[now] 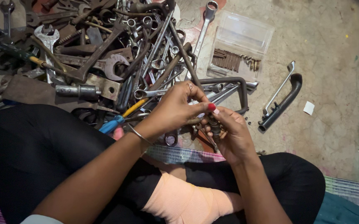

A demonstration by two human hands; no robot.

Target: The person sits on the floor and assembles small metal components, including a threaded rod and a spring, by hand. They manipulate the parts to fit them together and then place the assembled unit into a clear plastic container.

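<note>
I sit cross-legged on the floor with both hands together over my lap. My right hand (233,135) grips a small dark metal part (215,126) that looks like a threaded bolt or fitting. My left hand (175,108) reaches across from the left and pinches the top of that same part with thumb and fingertips. A thin bangle sits on the left wrist. Most of the part is hidden by my fingers.
A big heap of wrenches (105,54), spanners and rusty tools covers the floor ahead and to the left. A blue-and-yellow-handled tool (119,118) lies by my knee. A clear plastic box (239,45) of screws, a curved black pipe (281,105) and a bent chrome wrench (279,88) lie to the right.
</note>
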